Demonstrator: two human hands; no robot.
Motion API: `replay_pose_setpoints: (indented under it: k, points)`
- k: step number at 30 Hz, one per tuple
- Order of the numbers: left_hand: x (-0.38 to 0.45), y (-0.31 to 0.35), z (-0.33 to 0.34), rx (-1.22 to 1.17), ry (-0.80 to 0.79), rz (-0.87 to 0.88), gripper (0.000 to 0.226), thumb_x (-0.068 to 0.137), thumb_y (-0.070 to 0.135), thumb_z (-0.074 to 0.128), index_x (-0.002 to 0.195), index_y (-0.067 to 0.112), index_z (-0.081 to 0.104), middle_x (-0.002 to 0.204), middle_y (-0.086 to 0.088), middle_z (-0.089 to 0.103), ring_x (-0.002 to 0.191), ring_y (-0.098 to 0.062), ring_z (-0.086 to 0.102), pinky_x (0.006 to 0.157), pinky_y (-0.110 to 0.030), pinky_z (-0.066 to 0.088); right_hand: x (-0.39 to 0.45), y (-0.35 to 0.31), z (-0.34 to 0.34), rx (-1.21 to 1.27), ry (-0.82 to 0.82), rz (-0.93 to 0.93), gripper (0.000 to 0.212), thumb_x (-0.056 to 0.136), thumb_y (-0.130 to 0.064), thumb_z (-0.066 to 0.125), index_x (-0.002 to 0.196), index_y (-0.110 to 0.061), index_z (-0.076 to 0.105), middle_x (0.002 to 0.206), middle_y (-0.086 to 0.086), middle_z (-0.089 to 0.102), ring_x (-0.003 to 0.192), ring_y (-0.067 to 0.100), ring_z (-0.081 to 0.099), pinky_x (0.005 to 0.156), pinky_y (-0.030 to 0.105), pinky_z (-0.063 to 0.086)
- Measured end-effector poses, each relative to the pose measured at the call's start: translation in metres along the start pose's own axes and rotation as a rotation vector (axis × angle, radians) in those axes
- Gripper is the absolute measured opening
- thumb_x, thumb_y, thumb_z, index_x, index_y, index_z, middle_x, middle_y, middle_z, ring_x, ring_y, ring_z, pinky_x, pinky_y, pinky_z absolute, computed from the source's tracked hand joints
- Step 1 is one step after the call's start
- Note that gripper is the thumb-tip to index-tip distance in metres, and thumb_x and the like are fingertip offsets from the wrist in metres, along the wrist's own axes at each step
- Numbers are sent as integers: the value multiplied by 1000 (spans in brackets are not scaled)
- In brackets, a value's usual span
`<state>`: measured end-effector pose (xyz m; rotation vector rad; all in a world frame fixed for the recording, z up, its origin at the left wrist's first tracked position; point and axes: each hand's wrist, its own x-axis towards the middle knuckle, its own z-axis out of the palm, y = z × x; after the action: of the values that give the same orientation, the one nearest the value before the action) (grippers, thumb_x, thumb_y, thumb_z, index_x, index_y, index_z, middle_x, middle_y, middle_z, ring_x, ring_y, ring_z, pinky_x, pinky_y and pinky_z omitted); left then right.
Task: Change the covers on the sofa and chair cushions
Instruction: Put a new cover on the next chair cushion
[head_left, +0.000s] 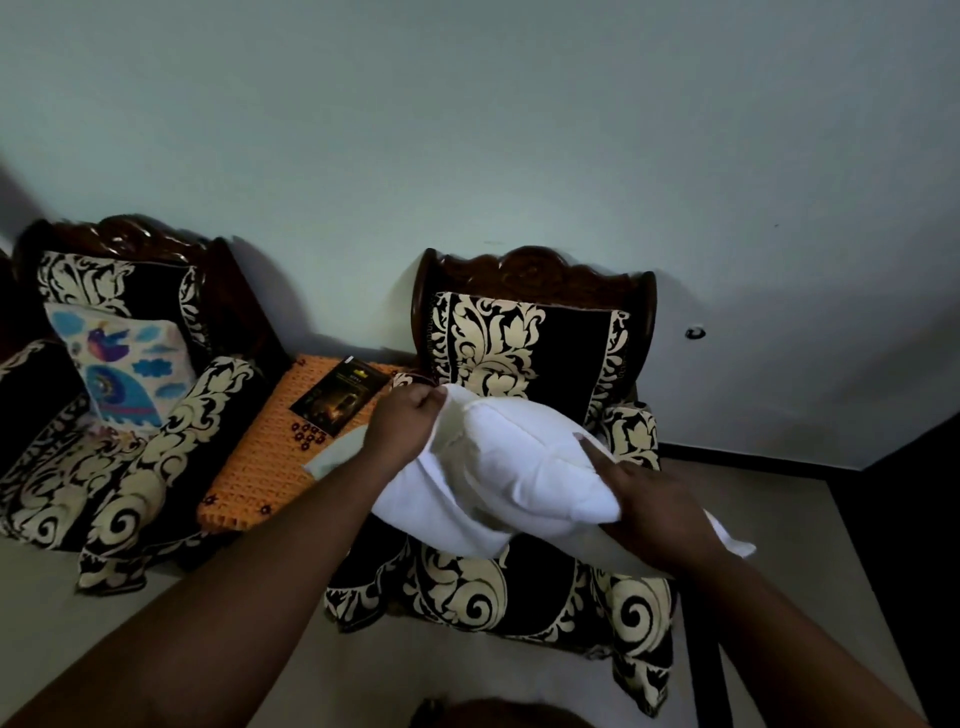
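Note:
A plain white cushion (519, 467) is held in the air above the seat of the black-and-cream armchair (524, 343). My left hand (402, 423) grips the white fabric at the cushion's upper left corner. My right hand (654, 504) holds the cushion's lower right corner, fingers laid over the top and thumb hidden beneath. A strip of white fabric (735, 543) sticks out past my right hand. A second armchair (130, 467) at the left carries a white cushion printed with blue birds (124, 364).
An orange crocheted mat (260, 467) covers a small table between the two chairs, with a dark booklet (340, 397) and a pale folded cloth (337, 452) on it. The pale wall stands right behind both chairs. A dark panel (909, 545) rises at the right.

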<state>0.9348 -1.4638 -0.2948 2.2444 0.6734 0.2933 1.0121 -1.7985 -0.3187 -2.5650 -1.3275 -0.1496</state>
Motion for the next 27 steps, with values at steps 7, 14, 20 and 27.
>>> replay_pose_setpoints:
  k: [7, 14, 20, 27]
  points:
    - [-11, 21, 7, -164, 43, -34, 25, 96, 24, 54, 101, 14, 77, 100, -6, 75, 93, -23, 67, 81, -32, 51, 38, -27, 12, -138, -272, -12, 88, 91, -37, 48, 151, -56, -14, 101, 0, 63, 78, 24, 68, 64, 36, 55]
    - [-23, 34, 1, 135, 18, 199, 36, 103, 39, 48, 90, 14, 71, 82, -3, 70, 78, -22, 63, 62, -29, 35, 73, -56, -1, -145, -551, -129, 59, 96, -61, 25, 152, -43, 32, 129, 6, 63, 114, 27, 62, 88, 34, 45]
    - [-45, 55, 9, 408, 119, 536, 29, 102, 36, 53, 90, 18, 73, 74, -6, 70, 66, -25, 64, 55, -27, 30, 96, -82, -8, -286, -539, 48, 24, 98, -22, 52, 117, -17, 67, 106, 9, 69, 97, 29, 66, 70, 34, 43]
    - [-32, 32, 11, 881, 15, 617, 10, 76, 31, 76, 78, 23, 70, 61, 1, 64, 48, -18, 61, 41, -24, 35, 95, -81, -12, -161, -504, 6, 62, 89, -42, 57, 148, -37, 38, 121, 3, 67, 107, 27, 66, 90, 37, 53]
